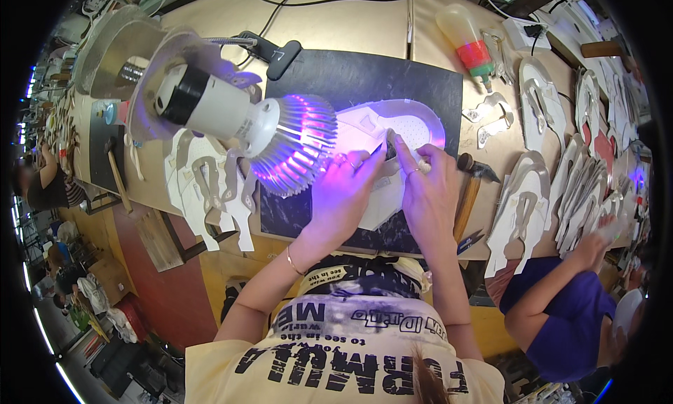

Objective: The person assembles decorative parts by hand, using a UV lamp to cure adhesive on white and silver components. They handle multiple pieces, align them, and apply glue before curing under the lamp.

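A white and grey shoe upper point(418, 134) with a perforated toe lies on the black mat point(364, 67), lit purple by a lamp. My left hand point(343, 197) is closed at its near left side, fingertips pinching the edge of the opening. My right hand point(429, 193) presses its index finger onto the middle of the upper, its other fingers curled. Something small and whitish shows by the right fingers, too hidden to name. The finned lamp point(298, 148) hangs just left of my hands, covering part of the mat.
A hammer point(468, 200) and a pen point(470, 241) lie right of the mat. Stacked uppers point(522, 200) spread rightward, with more pieces point(203, 179) at left. A glue bottle point(468, 46) lies at the back right. A co-worker's arm point(571, 271) reaches in at right.
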`<state>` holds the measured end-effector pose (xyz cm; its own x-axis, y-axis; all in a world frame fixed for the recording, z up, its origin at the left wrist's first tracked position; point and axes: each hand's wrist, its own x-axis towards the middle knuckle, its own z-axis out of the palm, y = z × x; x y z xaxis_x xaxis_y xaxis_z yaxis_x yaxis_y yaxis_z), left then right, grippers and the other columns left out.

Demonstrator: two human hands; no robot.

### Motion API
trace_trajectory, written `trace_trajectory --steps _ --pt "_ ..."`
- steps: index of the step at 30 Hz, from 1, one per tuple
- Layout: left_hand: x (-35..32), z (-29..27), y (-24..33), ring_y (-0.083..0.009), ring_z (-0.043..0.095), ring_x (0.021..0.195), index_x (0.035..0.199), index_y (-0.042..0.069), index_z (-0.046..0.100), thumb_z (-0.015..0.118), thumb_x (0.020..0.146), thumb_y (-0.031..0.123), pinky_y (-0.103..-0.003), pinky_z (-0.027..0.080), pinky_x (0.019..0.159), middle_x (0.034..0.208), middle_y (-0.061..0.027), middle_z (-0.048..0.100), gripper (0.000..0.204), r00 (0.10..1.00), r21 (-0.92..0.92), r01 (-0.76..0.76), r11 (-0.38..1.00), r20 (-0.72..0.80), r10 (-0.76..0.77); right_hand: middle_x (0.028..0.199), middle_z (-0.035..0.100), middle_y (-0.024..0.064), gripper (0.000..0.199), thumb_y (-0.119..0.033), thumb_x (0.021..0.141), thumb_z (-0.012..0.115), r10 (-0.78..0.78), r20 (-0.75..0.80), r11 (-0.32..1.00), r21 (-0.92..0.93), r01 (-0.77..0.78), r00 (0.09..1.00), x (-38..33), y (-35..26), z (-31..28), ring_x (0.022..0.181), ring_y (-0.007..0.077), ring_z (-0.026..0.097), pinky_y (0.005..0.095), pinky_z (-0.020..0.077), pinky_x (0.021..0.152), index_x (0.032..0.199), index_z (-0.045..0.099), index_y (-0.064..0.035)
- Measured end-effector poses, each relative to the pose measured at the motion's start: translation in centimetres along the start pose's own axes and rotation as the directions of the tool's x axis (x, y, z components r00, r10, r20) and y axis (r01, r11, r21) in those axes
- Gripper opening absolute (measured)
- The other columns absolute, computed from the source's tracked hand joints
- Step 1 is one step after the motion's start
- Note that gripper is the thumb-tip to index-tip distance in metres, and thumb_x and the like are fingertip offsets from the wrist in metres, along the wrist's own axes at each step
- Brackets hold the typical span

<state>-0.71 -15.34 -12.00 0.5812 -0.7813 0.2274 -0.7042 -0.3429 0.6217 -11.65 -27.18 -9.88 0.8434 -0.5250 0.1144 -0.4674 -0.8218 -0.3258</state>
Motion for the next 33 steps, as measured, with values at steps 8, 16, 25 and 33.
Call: trace_trajectory --steps 8,16,25,33 --pt "-0.7 -0.4 -0.1 -0.0235 0.062 0.083 0.122 0.009 0.065 0.066 0.082 -0.002 -0.037 0.047 0.076 0.099 -0.0071 0.062 0.042 0.997 -0.074 -0.009 0.997 0.075 0.014 0.114 0.053 0.0123 0.059 -0.003 0.085 0.056 -0.064 0.099 0.992 -0.099 0.074 0.993 0.8 0.8 0.6 0.101 0.0275 0.053 0.0379 0.0438 0.083 0.141 0.054 -0.0246" --pt "0.2 -1.4 0.1 -0.0188 0.06 0.073 0.127 0.008 0.063 0.066 0.084 -0.007 -0.03 0.051 0.065 0.097 -0.0103 0.06 0.046 0.993 -0.282 0.092 0.955 0.091 -0.069 0.104 0.055 0.0099 0.063 -0.002 0.082 0.057 -0.045 0.133 0.992 -0.111 0.06 0.99 1.5 0.6 0.5 0.095 0.0261 0.054 0.0371 0.0462 0.079 0.14 0.054 -0.0271" --pt "0.6 -0.9 -0.6 -0.0193 0.059 0.071 0.133 0.007 0.059 0.063 0.086 -0.008 -0.031 0.051 0.064 0.093 -0.0107 0.057 0.049 0.994 -0.224 0.093 0.97 0.076 -0.078 0.108 0.054 0.0074 0.05 -0.009 0.085 0.058 -0.167 0.089 0.941 -0.284 0.186 0.982 2.2 0.5 0.5 0.104 0.0232 0.054 0.0347 0.0419 0.083 0.135 0.057 -0.0191" --pt "0.2 -0.9 -0.8 -0.0251 0.061 0.074 0.133 0.007 0.059 0.06 0.084 -0.01 -0.035 0.051 0.065 0.094 -0.0129 0.056 0.051 0.983 -0.2 0.123 0.972 0.162 -0.091 0.112 0.054 0.0117 0.059 -0.007 0.08 0.059 -0.211 0.083 0.953 -0.202 0.224 0.974 2.1 0.6 1.1 0.108 0.0279 0.054 0.0408 0.0436 0.097 0.138 0.054 -0.0167"
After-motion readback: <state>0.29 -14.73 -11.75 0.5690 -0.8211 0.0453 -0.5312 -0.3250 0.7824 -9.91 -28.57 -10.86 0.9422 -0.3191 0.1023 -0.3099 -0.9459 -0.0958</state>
